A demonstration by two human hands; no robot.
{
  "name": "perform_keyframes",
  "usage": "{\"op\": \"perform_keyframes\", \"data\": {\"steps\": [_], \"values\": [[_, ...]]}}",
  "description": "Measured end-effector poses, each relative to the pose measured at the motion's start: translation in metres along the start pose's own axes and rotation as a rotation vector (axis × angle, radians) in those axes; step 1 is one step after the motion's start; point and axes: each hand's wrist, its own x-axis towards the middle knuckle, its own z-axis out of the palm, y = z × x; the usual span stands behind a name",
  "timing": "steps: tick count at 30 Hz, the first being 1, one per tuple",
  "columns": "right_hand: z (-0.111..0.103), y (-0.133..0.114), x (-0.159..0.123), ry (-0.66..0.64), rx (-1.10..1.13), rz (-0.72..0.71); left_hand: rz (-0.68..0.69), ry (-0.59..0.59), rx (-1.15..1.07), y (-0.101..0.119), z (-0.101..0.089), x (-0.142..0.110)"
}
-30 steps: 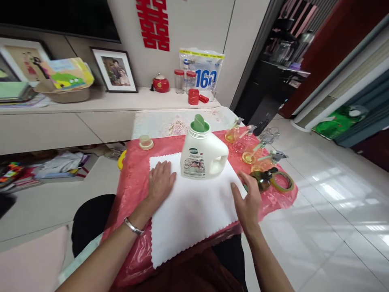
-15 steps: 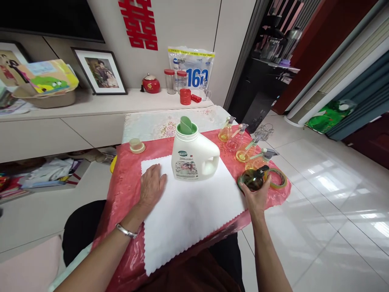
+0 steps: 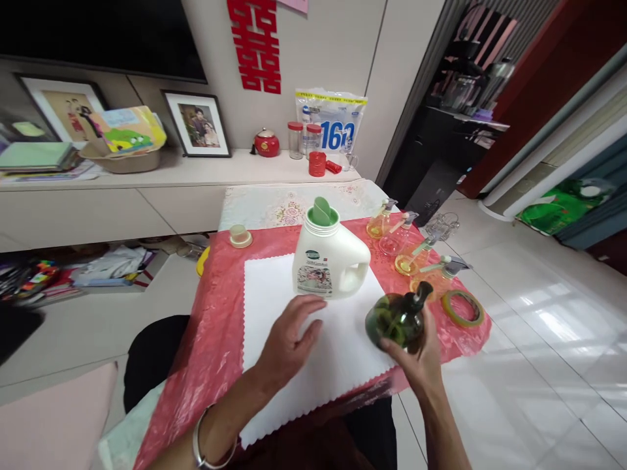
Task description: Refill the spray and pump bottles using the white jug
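My right hand [image 3: 422, 356] grips a dark green pump bottle [image 3: 392, 321] with a black top. The bottle is tilted, its top pointing up and right, and it is over the right part of the white cloth [image 3: 304, 365]. Over the cloth's middle is my left hand [image 3: 289, 336], empty, fingers apart, with a bracelet on the wrist. Just beyond both hands a white detergent jug [image 3: 333, 261] stands upright on the cloth. Its cap is off, and a green spout [image 3: 322, 212] shows in its mouth. The loose cap [image 3: 240, 236] lies at the table's left.
Several clear pump bottles [image 3: 405, 263] stand in a row along the right side, near a roll of tape [image 3: 462, 308]. Red plastic sheeting [image 3: 215, 333] covers the table. Behind, a cabinet [image 3: 196, 171] holds jars, a red pot [image 3: 266, 142] and framed photos.
My right hand has lifted the dark pump bottle from the table's right edge and brought it left over the cloth. My left hand has risen off the cloth and moved right. The view has shifted.
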Motion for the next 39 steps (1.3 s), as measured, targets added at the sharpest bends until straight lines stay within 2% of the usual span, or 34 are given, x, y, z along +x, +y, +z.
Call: {"op": "perform_keyframes", "data": {"steps": [3, 5, 7, 10, 12, 14, 19, 21, 23, 26, 27, 29, 34, 39], "values": [[0.016, -0.014, -0.02, -0.334, 0.145, 0.036, -0.063, -0.206, -0.248, 0.038, -0.01, 0.014], [0.026, -0.021, -0.03, -0.555, 0.212, 0.102, -0.125, -0.386, -0.387, 0.053, -0.022, 0.021], [0.035, -0.028, -0.033, -0.706, 0.261, 0.162, -0.202, -0.53, -0.474, 0.058, -0.035, 0.024], [0.045, -0.043, -0.029, -0.825, 0.32, 0.208, -0.285, -0.61, -0.539, 0.056, -0.052, 0.024], [0.052, -0.054, -0.024, -0.858, 0.364, 0.215, -0.312, -0.597, -0.571, 0.052, -0.057, 0.022], [0.059, -0.061, -0.021, -0.844, 0.381, 0.223, -0.346, -0.529, -0.595, 0.048, -0.056, 0.02], [0.075, -0.059, -0.021, -0.767, 0.32, 0.222, -0.423, -0.219, -0.587, 0.043, -0.04, 0.015], [0.079, -0.056, -0.019, -0.773, 0.354, 0.19, -0.41, -0.144, -0.53, 0.043, -0.038, 0.013], [0.081, -0.054, -0.017, -0.781, 0.362, 0.158, -0.34, -0.159, -0.501, 0.044, -0.042, 0.01], [0.081, -0.05, -0.016, -0.762, 0.331, 0.098, -0.23, -0.32, -0.475, 0.047, -0.056, 0.009], [0.081, -0.049, -0.017, -0.755, 0.333, 0.069, -0.229, -0.363, -0.459, 0.047, -0.061, 0.008], [0.081, -0.045, -0.02, -0.738, 0.339, 0.025, -0.276, -0.375, -0.416, 0.048, -0.065, 0.008], [0.079, -0.039, -0.027, -0.72, 0.29, 0.055, -0.382, -0.17, -0.465, 0.051, -0.054, 0.009], [0.08, -0.053, -0.031, -0.607, 0.2, -0.041, -0.374, 0.024, -0.442, 0.058, -0.038, 0.006]]}}
